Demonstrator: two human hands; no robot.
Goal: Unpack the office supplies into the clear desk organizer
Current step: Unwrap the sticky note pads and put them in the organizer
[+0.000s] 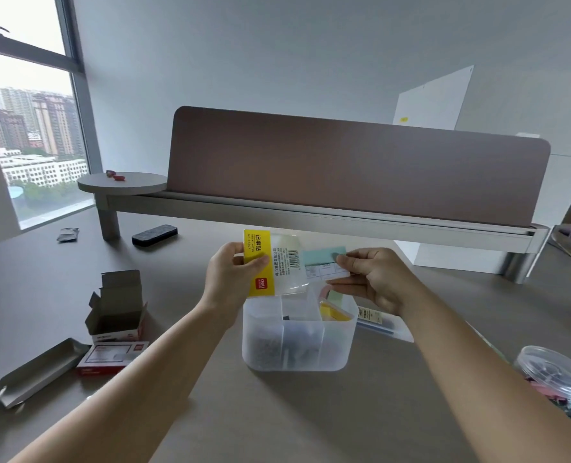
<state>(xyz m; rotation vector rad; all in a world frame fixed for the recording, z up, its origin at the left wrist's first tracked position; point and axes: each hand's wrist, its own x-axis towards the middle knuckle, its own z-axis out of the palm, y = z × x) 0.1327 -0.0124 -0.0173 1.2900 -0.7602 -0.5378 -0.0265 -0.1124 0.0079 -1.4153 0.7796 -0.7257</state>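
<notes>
Above the clear desk organizer (297,355), my left hand (230,279) pinches the yellow header of a clear sticky-note packet (277,262). My right hand (374,275) pinches a pale green sticky-note pad (322,257) with a white card under it, half out of the packet's open end. The organizer stands on the desk in front of me. Its compartments hold dark small items at the left and yellow, pink and green pads at the right.
Opened cardboard boxes (117,312), a red-and-white box (110,357) and a grey tray (40,372) lie at the left. A black eraser (154,234) sits further back. A round clear tub of clips (558,375) is at the right, a flat packet (381,320) behind the organizer.
</notes>
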